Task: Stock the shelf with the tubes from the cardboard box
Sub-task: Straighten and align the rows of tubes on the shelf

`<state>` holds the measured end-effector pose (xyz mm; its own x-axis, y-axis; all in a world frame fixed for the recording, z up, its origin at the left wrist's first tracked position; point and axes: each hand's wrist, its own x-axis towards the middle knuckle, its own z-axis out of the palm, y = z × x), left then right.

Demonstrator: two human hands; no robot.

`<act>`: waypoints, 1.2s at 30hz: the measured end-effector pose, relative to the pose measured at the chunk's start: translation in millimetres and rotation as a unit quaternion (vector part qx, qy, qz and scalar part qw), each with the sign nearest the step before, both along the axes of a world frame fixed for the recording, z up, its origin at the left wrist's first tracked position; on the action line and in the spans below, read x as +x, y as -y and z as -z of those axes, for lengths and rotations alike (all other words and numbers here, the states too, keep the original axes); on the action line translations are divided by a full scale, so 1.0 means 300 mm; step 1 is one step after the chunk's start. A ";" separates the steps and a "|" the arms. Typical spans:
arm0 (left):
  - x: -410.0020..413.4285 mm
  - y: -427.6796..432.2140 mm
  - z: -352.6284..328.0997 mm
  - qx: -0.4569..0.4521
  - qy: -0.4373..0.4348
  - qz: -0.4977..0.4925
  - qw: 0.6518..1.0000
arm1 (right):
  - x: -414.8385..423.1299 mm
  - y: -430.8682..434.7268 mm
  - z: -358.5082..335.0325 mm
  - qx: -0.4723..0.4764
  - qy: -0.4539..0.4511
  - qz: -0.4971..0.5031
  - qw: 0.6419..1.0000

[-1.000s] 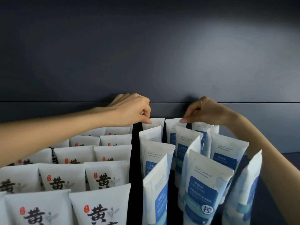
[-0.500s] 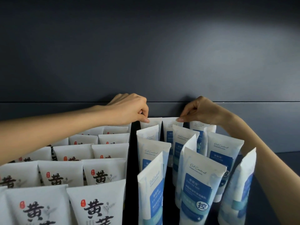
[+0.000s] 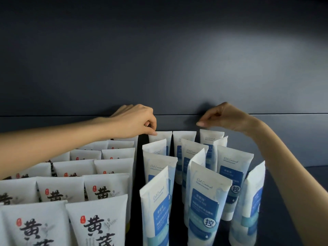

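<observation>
left grip – pinching rear-left tube corner | right grip – pressed together, above rear-right tube

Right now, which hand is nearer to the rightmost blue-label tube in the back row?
Right. The right hand is above the rightmost back-row tube, at its top left corner; touch unclear. The left hand has its thumb on the leftmost back-row tube.

Bare forearms, left hand, right hand
</observation>
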<state>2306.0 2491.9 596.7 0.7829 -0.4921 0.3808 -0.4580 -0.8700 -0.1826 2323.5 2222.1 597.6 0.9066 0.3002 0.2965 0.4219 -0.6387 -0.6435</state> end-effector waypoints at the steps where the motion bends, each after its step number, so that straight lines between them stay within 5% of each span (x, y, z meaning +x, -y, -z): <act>1: -0.003 -0.001 -0.006 -0.010 -0.002 0.004 1.000 | -0.003 0.015 -0.004 -0.005 -0.009 0.003 1.000; 17: -0.068 0.003 -0.007 -0.108 -0.130 0.045 0.985 | -0.028 0.107 0.010 -0.123 -0.026 0.039 0.991; 36: -0.109 0.000 -0.021 -0.096 -0.158 0.055 0.981 | 0.022 0.112 0.058 -0.035 -0.032 0.041 0.998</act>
<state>2273.3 2491.9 603.1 0.8228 -0.5231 0.2222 -0.5585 -0.8167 0.1454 2330.0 2188.4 580.2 0.9457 0.2415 0.2174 0.3249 -0.7137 -0.6205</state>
